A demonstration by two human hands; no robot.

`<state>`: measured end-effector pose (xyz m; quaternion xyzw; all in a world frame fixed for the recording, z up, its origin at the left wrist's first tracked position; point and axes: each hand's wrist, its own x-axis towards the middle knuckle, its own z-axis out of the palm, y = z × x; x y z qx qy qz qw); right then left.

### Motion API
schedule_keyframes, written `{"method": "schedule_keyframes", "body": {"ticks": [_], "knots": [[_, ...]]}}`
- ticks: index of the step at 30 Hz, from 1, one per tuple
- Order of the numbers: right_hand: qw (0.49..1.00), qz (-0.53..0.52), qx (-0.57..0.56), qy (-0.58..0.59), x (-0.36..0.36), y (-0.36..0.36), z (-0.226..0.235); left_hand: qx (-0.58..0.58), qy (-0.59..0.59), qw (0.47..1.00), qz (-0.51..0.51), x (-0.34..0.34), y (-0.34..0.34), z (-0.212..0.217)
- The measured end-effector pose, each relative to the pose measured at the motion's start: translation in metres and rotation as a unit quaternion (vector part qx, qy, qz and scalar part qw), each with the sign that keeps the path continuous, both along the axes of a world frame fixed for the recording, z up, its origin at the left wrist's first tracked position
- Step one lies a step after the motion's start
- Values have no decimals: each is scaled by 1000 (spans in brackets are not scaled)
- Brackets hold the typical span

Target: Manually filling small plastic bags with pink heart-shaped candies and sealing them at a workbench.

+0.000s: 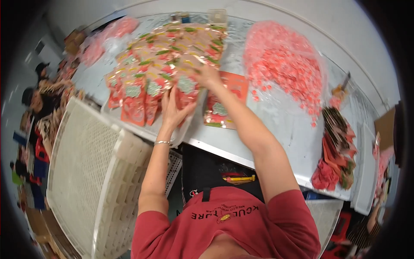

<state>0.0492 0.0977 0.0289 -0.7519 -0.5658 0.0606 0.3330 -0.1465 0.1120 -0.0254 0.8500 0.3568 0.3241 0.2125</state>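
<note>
Rows of glossy, printed pouches (pixel 168 58), coral red and tan with green patterns, overlap on the table and in a pale tray (pixel 177 136). My left hand (pixel 173 111) rests against the near ends of the pouches, thumb and fingers spread. Farther up and to the right, my right hand (pixel 208 75) reaches onto the pouches; its fingers are blurred and partly lost against them. A separate flat pouch (pixel 226 101) lies under my right forearm.
A clear bag (pixel 284 56) spills small pink pieces on the table's right. Beyond it lies a stack of folded pouches (pixel 337 149). Stacked white plastic trays (pixel 88 172) stand at the near left. A small clear container (pixel 217 16) sits at the back. Other people are at far left.
</note>
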Motion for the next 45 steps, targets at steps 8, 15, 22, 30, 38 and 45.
{"method": "schedule_keyframes", "body": {"ticks": [8,15,22,30,38,45], "knots": [[978,-97,179,50,60,-49,-31,-45,100,984,144,45,37,-48],[931,-268,75,-238,154,-113,-134,-31,66,990,121,66,34,-38],[964,-155,-64,-207,140,-209,-129,30,136,985,102,13,6,-25],[967,-207,73,-130,178,-307,-115,245,181,946,-114,64,-95,10],[914,-273,207,216,216,-383,-79,173,145,926,-304,78,-92,-36],[927,-181,200,259,162,-309,-74,131,129,939,-291,109,-84,-21]]}}
